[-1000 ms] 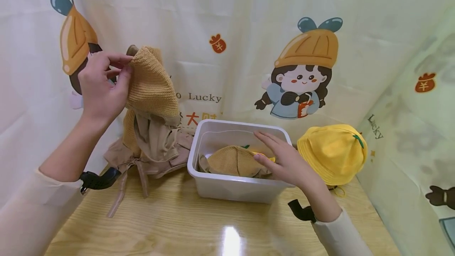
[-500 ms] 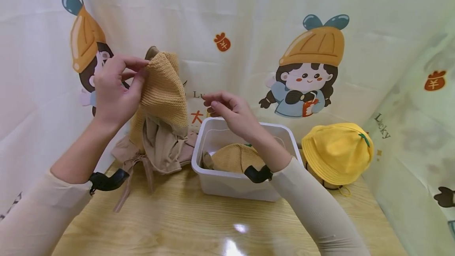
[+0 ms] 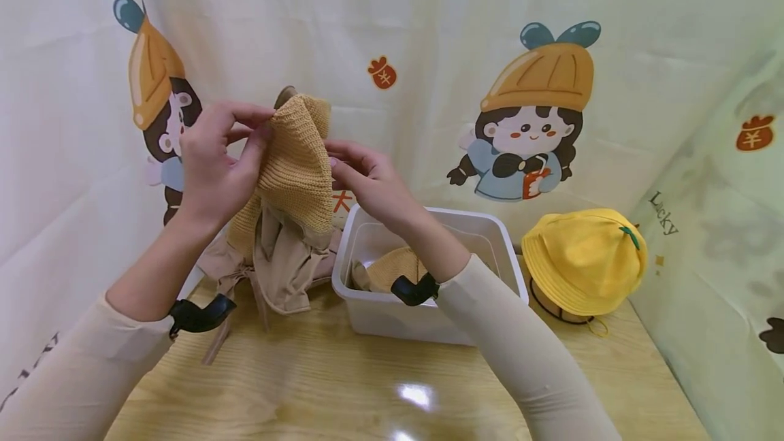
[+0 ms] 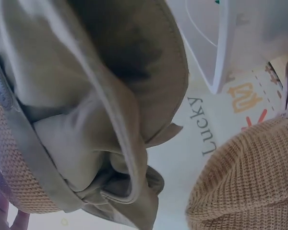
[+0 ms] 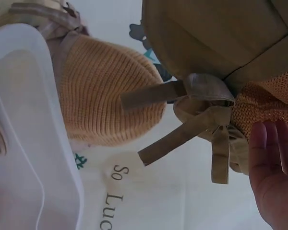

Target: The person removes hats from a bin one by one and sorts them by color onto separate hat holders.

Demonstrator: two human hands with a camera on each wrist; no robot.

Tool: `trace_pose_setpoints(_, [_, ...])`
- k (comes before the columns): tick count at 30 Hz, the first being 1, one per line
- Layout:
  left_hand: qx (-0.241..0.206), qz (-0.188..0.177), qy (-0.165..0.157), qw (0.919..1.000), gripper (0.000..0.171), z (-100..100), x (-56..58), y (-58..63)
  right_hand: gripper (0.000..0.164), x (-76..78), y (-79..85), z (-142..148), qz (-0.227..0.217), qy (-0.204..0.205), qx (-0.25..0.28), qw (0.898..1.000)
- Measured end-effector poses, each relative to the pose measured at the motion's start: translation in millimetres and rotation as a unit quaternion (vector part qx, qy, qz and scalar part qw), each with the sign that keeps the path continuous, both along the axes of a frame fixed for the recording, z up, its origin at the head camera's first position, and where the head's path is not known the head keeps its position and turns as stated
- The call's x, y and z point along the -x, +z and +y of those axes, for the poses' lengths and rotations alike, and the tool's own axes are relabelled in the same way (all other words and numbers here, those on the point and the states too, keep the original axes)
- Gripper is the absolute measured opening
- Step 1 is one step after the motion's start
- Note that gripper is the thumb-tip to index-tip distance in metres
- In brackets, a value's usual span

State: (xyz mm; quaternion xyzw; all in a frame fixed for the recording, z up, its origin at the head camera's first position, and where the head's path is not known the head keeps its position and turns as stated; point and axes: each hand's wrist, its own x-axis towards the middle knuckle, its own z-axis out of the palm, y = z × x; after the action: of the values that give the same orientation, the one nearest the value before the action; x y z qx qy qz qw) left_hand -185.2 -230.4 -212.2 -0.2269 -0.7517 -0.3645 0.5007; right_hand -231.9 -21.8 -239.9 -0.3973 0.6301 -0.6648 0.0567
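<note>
My left hand (image 3: 222,162) pinches the edge of a tan knitted sun hat (image 3: 298,169) and holds it up left of the bin. The hat's khaki cloth brim (image 4: 156,81) hangs down in folds, with a tied bow (image 5: 216,115) visible in the right wrist view. At the hat's right side is my right hand (image 3: 378,186), its fingertips against the knitted crown and the fingers fairly straight in the right wrist view. Behind the held hat stands another ribbed knitted hat (image 5: 110,91) with a pinkish-brown brim and ribbons, partly hidden in the head view.
A white plastic bin (image 3: 407,322) stands mid-table with a tan knitted hat (image 3: 388,269) inside. To its right, a yellow bucket hat (image 3: 584,260) sits on a stand. A printed curtain (image 3: 422,33) hangs close behind the wooden table (image 3: 331,386).
My right hand has moved left from over the bin, up to the side of the held hat. The left hand still holds the hat, which appears slightly farther right in view.
</note>
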Motion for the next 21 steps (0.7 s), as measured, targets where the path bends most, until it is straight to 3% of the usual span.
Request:
trace_pose_setpoints(4, [-0.018,-0.009,-0.016,0.9997,0.014,0.6,0.2,-1.3,0.036,-0.8,1.0,-5.5,-0.013,0.002,0.009,1.0])
trace_pose_setpoints(8, [-0.044,-0.054,-0.052,0.9962,0.019,2.1,-1.3,-6.3,0.038,-0.8,-1.7,-10.3,-0.007,-0.006,0.012,1.0])
trace_pose_setpoints(12, [-0.064,-0.111,-0.095,0.9872,0.024,5.3,-4.9,-12.4,0.045,-3.9,-4.1,-13.8,0.012,-0.016,0.005,1.0])
trace_pose_setpoints(18, [-0.038,-0.142,-0.171,0.9742,0.033,7.0,-9.7,-18.2,0.039,-9.2,-7.8,-14.7,0.052,-0.061,0.039,0.996])
trace_pose_setpoints(21, [-0.041,-0.167,-0.192,0.9663,0.035,7.4,-12.5,-19.5,0.034,-8.1,-11.3,-13.9,0.061,-0.09,0.06,0.992])
